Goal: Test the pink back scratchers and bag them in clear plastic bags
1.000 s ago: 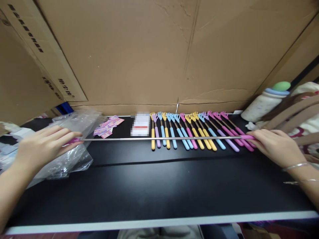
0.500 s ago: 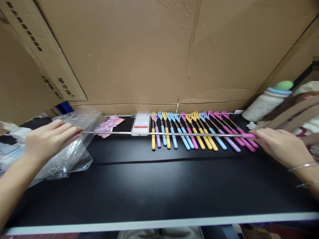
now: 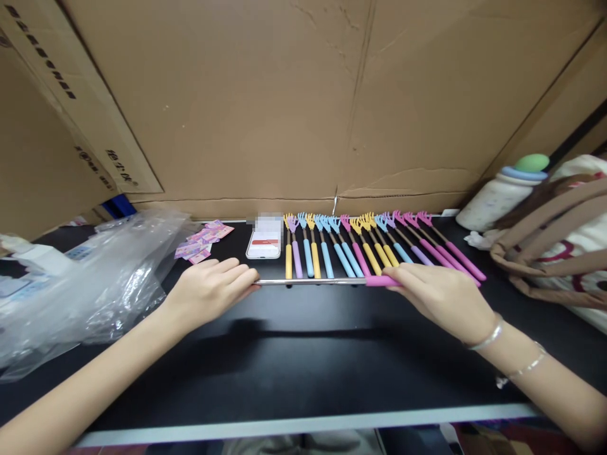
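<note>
A telescopic back scratcher (image 3: 308, 282) with a thin metal rod and a pink handle is held level above the black table. My left hand (image 3: 211, 287) is closed round its left end, hiding the head. My right hand (image 3: 436, 297) grips the pink handle at the other end. Behind the rod lies a row of back scratchers (image 3: 344, 249) in yellow, purple, blue and pink, their claw heads toward the cardboard. Left of the row is a white phone (image 3: 264, 240) with its screen lit.
Small pink and purple cards (image 3: 203, 240) lie left of the phone. Crumpled clear plastic bags (image 3: 109, 284) cover the table's left side. At the right stand a white bottle (image 3: 497, 199) and a brown-strapped bag (image 3: 564, 234). Cardboard (image 3: 256, 101) walls the back; a pale edge (image 3: 303, 424) runs along the front.
My hands have come closer together and nearer to me. The rod between them has become much shorter, with both hands still gripping it.
</note>
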{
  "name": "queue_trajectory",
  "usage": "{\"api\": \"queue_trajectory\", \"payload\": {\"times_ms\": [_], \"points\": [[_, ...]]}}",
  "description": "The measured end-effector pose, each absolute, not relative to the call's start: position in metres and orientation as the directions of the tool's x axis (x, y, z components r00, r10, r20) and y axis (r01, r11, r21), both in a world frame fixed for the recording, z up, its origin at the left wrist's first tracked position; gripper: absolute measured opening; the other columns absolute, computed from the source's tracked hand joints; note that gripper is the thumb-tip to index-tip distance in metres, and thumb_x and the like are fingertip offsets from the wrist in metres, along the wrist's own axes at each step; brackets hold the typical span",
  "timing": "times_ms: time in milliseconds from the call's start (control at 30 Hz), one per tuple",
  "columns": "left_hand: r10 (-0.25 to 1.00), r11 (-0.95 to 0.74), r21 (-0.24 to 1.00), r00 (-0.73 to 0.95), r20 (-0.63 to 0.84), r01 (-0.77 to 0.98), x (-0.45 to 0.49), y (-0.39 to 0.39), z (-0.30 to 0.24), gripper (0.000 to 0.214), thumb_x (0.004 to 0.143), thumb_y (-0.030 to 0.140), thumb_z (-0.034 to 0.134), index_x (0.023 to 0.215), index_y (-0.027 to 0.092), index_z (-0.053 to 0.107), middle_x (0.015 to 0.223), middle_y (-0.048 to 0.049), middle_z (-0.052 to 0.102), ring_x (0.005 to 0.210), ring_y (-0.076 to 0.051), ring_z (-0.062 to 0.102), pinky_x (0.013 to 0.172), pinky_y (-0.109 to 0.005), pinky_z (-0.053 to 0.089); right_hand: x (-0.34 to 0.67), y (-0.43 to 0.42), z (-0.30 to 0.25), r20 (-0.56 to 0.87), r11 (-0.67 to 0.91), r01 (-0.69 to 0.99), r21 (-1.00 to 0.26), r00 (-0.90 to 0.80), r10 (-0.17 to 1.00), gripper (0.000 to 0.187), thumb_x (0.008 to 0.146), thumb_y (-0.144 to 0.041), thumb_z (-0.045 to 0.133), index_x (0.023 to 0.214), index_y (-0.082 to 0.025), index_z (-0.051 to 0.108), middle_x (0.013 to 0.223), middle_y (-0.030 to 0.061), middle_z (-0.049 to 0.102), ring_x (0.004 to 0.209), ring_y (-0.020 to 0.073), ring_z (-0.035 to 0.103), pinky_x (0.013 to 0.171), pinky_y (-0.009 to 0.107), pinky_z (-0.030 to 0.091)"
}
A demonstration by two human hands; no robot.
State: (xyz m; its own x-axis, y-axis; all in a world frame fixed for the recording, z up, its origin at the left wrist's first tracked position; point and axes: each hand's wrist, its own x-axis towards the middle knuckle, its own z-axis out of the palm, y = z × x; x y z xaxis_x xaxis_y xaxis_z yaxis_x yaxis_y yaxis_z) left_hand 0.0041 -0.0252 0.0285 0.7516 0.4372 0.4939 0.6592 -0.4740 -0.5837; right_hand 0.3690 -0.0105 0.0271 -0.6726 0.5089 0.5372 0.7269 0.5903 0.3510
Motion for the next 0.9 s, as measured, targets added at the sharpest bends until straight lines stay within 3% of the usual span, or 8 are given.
{"api": "queue_trajectory", "payload": {"times_ms": [100, 200, 567, 900], "points": [[0.46, -0.515, -0.523, 0.734, 0.499, 0.679, 0.006, -0.03, 0.028, 0.037, 0.098, 0.024, 0.032, 0.069, 0.018, 0.054, 0.057, 0.0019, 0.055, 0.054, -0.012, 0.05, 0.052, -0.025, 0.03, 0.367, -0.011, 0.027, 0.516, 0.625, 0.664, 0.411, -0.734, 0.441, 0.029, 0.097, -0.028, 0.038, 0.081, -0.017, 0.06, 0.069, 0.0018, 0.067, 0.056, 0.0101, 0.059, 0.051, 0.022, 0.034], [0.455, -0.555, -0.479, 0.731, 0.509, 0.68, 0.013, -0.035, 0.025, 0.036, 0.098, 0.026, 0.031, 0.07, 0.018, 0.053, 0.057, 0.0024, 0.054, 0.054, -0.012, 0.049, 0.053, -0.025, 0.03, 0.362, -0.015, 0.025, 0.526, 0.648, 0.657, 0.386, -0.733, 0.43, 0.03, 0.097, -0.031, 0.038, 0.081, -0.017, 0.059, 0.068, 0.0016, 0.067, 0.054, 0.01, 0.058, 0.05, 0.022, 0.033], [0.45, -0.628, -0.394, 0.726, 0.52, 0.671, 0.057, -0.039, 0.016, 0.032, 0.098, 0.026, 0.033, 0.07, 0.019, 0.045, 0.056, 0.0032, 0.051, 0.053, -0.013, 0.047, 0.051, -0.027, 0.025, 0.31, -0.032, 0.011, 0.463, 0.679, 0.653, 0.337, -0.743, 0.484, 0.028, 0.098, -0.03, 0.036, 0.085, -0.018, 0.058, 0.061, -0.002, 0.058, 0.05, 0.0091, 0.052, 0.047, 0.027, 0.025], [0.427, -0.62, -0.405, 0.722, 0.544, 0.672, 0.073, -0.044, 0.013, 0.024, 0.093, 0.029, 0.046, 0.071, 0.019, 0.045, 0.057, 0.0038, 0.049, 0.057, -0.014, 0.049, 0.052, -0.029, 0.026, 0.288, -0.035, 0.013, 0.432, 0.709, 0.592, 0.383, -0.793, 0.43, 0.02, 0.094, -0.019, 0.04, 0.08, -0.02, 0.054, 0.056, -0.0042, 0.053, 0.043, 0.0102, 0.045, 0.049, 0.028, 0.021]]}}
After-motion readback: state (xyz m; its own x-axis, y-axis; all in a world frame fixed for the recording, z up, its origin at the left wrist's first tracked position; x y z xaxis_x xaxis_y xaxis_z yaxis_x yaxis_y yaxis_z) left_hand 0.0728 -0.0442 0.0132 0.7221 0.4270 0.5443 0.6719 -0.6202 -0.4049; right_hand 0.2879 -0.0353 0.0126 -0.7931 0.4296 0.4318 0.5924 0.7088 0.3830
